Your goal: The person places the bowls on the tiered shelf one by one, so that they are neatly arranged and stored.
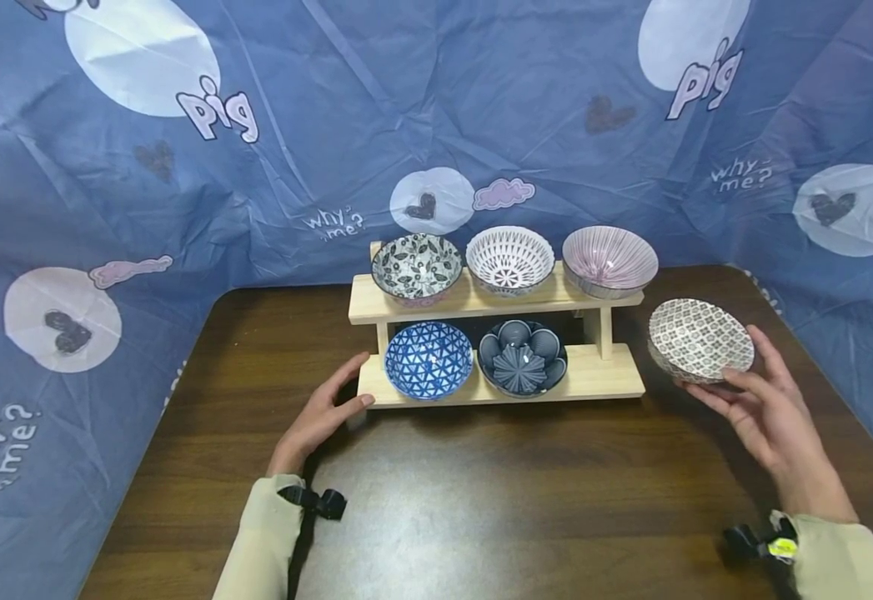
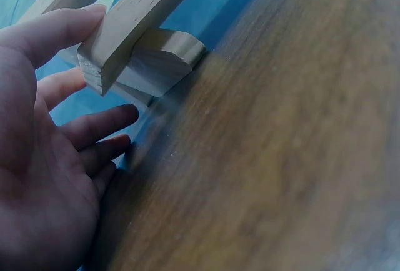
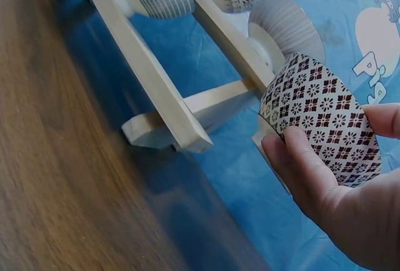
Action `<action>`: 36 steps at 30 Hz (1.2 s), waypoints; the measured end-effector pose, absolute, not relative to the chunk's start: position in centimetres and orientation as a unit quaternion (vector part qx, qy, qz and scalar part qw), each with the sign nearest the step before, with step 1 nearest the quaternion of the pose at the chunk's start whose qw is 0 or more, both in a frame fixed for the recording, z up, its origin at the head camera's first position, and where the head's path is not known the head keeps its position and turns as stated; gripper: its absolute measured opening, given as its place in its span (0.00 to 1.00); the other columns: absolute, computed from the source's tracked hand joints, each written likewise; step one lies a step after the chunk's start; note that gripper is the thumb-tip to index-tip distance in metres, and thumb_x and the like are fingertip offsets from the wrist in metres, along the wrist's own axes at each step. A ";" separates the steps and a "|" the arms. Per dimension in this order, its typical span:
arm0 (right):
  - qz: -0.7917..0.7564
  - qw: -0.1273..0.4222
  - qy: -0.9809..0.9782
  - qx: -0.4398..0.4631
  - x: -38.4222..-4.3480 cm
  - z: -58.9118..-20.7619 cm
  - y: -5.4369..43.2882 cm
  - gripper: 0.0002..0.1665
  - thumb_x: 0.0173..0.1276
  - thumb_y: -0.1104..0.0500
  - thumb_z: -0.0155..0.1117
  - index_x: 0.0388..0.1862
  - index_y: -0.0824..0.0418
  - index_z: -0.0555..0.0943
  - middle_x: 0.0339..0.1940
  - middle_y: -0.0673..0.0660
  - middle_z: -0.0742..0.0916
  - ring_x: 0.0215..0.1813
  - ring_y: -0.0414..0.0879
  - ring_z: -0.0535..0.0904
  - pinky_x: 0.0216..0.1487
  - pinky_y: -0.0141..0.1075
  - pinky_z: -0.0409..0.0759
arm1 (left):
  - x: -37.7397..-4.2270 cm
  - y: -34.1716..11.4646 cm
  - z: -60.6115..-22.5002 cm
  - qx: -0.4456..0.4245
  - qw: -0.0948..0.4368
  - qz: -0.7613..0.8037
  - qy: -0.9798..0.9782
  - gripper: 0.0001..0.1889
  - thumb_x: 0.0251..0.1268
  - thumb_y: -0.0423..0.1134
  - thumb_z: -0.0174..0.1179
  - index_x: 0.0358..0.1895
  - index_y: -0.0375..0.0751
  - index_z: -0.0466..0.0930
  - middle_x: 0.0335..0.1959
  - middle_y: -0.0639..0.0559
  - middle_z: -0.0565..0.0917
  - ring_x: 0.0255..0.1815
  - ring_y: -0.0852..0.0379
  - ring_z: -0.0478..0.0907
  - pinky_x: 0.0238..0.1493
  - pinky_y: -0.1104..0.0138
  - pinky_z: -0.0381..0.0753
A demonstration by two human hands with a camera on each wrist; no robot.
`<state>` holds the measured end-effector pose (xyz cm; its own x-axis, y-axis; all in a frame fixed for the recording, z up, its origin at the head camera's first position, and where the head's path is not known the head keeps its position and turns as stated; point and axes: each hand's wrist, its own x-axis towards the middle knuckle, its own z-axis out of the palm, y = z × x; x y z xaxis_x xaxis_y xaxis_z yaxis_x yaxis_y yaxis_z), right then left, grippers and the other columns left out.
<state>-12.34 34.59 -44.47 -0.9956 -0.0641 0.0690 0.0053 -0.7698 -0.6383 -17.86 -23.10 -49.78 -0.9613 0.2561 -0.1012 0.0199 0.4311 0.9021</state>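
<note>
My right hand [image 1: 774, 417] holds a bowl with a small dark floral lattice pattern [image 1: 702, 337], its opening tilted up, just right of a two-tier wooden stand [image 1: 609, 375]. In the right wrist view, that bowl [image 3: 325, 121] sits between thumb and fingers, its patterned outside showing. At the stand's left end, my left hand [image 1: 323, 412] grips the lower board [image 2: 134, 27] between thumb and index finger, the other fingers loosely bent beside it. On the lower board rest a blue triangle-patterned bowl [image 1: 428, 360] and a dark blue petal-patterned bowl [image 1: 522, 358]; bare wood shows to their right.
The upper board carries a leaf-patterned bowl [image 1: 417, 265], a white bowl with dark dashes [image 1: 509, 258] and a pinkish striped bowl [image 1: 610, 258]. Everything stands on a brown wooden table [image 1: 436, 500]. A blue printed cloth [image 1: 346, 108] hangs behind and at both sides.
</note>
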 end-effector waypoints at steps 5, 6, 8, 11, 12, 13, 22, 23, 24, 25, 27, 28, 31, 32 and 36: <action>-0.937 0.029 0.343 -0.063 -12.0 -44.5 33.9 0.46 0.72 0.81 0.32 0.79 0.42 0.53 0.69 0.53 0.62 0.56 0.62 0.85 0.51 0.55 0.86 | -17.8 -23.1 -49.9 0.084 0.110 0.528 0.838 0.37 0.70 0.48 0.61 0.79 0.52 0.57 0.81 0.43 0.59 0.82 0.39 0.53 0.79 0.34 0.41; -0.936 0.032 0.345 -0.068 -12.0 -44.5 33.8 0.45 0.72 0.81 0.32 0.79 0.42 0.53 0.68 0.53 0.63 0.56 0.62 0.85 0.52 0.55 0.85 | -17.8 -23.1 -49.9 0.084 0.109 0.529 0.837 0.37 0.69 0.48 0.61 0.79 0.52 0.57 0.81 0.43 0.59 0.82 0.39 0.53 0.79 0.34 0.41; -0.934 0.038 0.347 -0.075 -11.8 -44.6 33.4 0.45 0.73 0.81 0.32 0.79 0.43 0.54 0.67 0.54 0.64 0.57 0.62 0.85 0.52 0.55 0.85 | -17.8 -23.1 -49.9 0.085 0.108 0.530 0.837 0.37 0.69 0.48 0.61 0.79 0.52 0.57 0.81 0.43 0.59 0.82 0.39 0.53 0.79 0.35 0.41; -0.932 0.045 0.349 -0.084 -11.7 -44.7 32.9 0.44 0.73 0.81 0.32 0.79 0.44 0.56 0.66 0.55 0.67 0.57 0.62 0.84 0.53 0.55 0.84 | -17.8 -23.1 -49.9 0.083 0.108 0.530 0.837 0.37 0.69 0.48 0.61 0.79 0.52 0.57 0.81 0.44 0.59 0.82 0.39 0.53 0.79 0.35 0.41; -0.932 0.048 0.349 -0.089 -11.7 -44.7 32.7 0.44 0.73 0.81 0.31 0.79 0.44 0.56 0.66 0.55 0.68 0.58 0.62 0.84 0.54 0.55 0.84 | -17.8 -23.1 -49.9 0.083 0.108 0.530 0.837 0.37 0.69 0.48 0.61 0.79 0.52 0.57 0.81 0.44 0.59 0.82 0.39 0.54 0.79 0.35 0.41; -0.931 0.050 0.349 -0.093 -11.7 -44.7 32.6 0.44 0.73 0.81 0.31 0.79 0.45 0.56 0.66 0.55 0.69 0.58 0.62 0.84 0.54 0.55 0.84 | -17.8 -23.1 -49.9 0.082 0.109 0.530 0.837 0.37 0.69 0.48 0.61 0.79 0.52 0.57 0.81 0.44 0.59 0.81 0.39 0.54 0.79 0.35 0.41; -0.915 0.072 0.385 -0.095 -11.7 -44.6 31.3 0.46 0.74 0.80 0.32 0.81 0.45 0.46 0.71 0.55 0.60 0.60 0.59 0.84 0.55 0.52 0.84 | -17.9 -23.0 -50.0 0.082 0.110 0.528 0.838 0.37 0.69 0.49 0.61 0.79 0.53 0.57 0.81 0.45 0.59 0.81 0.39 0.54 0.79 0.35 0.42; -0.914 0.074 0.389 -0.092 -11.7 -44.6 31.1 0.46 0.74 0.80 0.33 0.82 0.45 0.45 0.71 0.55 0.59 0.60 0.58 0.84 0.55 0.52 0.85 | -17.9 -23.1 -49.9 0.082 0.111 0.527 0.839 0.37 0.69 0.49 0.61 0.79 0.53 0.57 0.81 0.44 0.59 0.81 0.39 0.54 0.79 0.35 0.42; -0.912 0.076 0.394 -0.089 -11.7 -44.6 31.0 0.46 0.74 0.80 0.33 0.82 0.44 0.44 0.72 0.55 0.58 0.60 0.57 0.84 0.54 0.51 0.85 | -17.9 -23.1 -49.9 0.081 0.111 0.527 0.839 0.37 0.69 0.49 0.61 0.79 0.53 0.57 0.81 0.44 0.59 0.81 0.39 0.55 0.79 0.35 0.42; -0.911 0.078 0.396 -0.088 -11.7 -44.6 30.9 0.47 0.74 0.80 0.33 0.82 0.44 0.43 0.72 0.55 0.57 0.60 0.57 0.84 0.54 0.51 0.85 | -17.9 -23.1 -49.9 0.081 0.111 0.526 0.839 0.37 0.69 0.49 0.61 0.79 0.53 0.57 0.81 0.44 0.59 0.81 0.39 0.55 0.79 0.35 0.42; -0.910 0.082 0.398 -0.085 -11.8 -44.7 30.6 0.47 0.74 0.80 0.34 0.82 0.44 0.43 0.75 0.57 0.54 0.60 0.56 0.84 0.54 0.51 0.85 | -17.9 -23.1 -49.9 0.081 0.111 0.527 0.839 0.37 0.69 0.49 0.61 0.79 0.53 0.57 0.81 0.44 0.60 0.81 0.39 0.55 0.79 0.35 0.42; -0.908 0.084 0.401 -0.082 -11.8 -44.7 30.4 0.47 0.74 0.80 0.34 0.83 0.43 0.42 0.76 0.57 0.53 0.60 0.55 0.84 0.54 0.51 0.85 | -17.9 -23.1 -49.9 0.081 0.111 0.528 0.838 0.37 0.69 0.49 0.61 0.79 0.53 0.57 0.81 0.44 0.60 0.81 0.39 0.55 0.79 0.35 0.42; -0.905 0.090 0.410 -0.074 -11.9 -44.7 30.0 0.48 0.75 0.79 0.35 0.83 0.42 0.41 0.79 0.60 0.44 0.60 0.54 0.84 0.54 0.50 0.86 | -18.0 -23.0 -49.9 0.081 0.110 0.531 0.836 0.37 0.69 0.48 0.62 0.79 0.52 0.58 0.80 0.44 0.60 0.81 0.40 0.55 0.79 0.36 0.42; -0.903 0.092 0.414 -0.070 -11.9 -44.7 29.8 0.49 0.75 0.78 0.35 0.83 0.41 0.40 0.80 0.60 0.40 0.60 0.53 0.84 0.54 0.50 0.86 | -18.0 -23.0 -49.9 0.081 0.109 0.532 0.836 0.37 0.69 0.48 0.62 0.79 0.52 0.58 0.80 0.44 0.60 0.81 0.40 0.55 0.79 0.36 0.42; -0.902 0.101 0.416 -0.060 -12.1 -44.8 29.2 0.50 0.75 0.78 0.36 0.83 0.40 0.38 0.80 0.58 0.29 0.59 0.51 0.84 0.53 0.49 0.86 | -17.9 -23.0 -49.9 0.082 0.107 0.532 0.836 0.37 0.69 0.48 0.62 0.79 0.52 0.58 0.80 0.44 0.60 0.81 0.40 0.55 0.79 0.36 0.43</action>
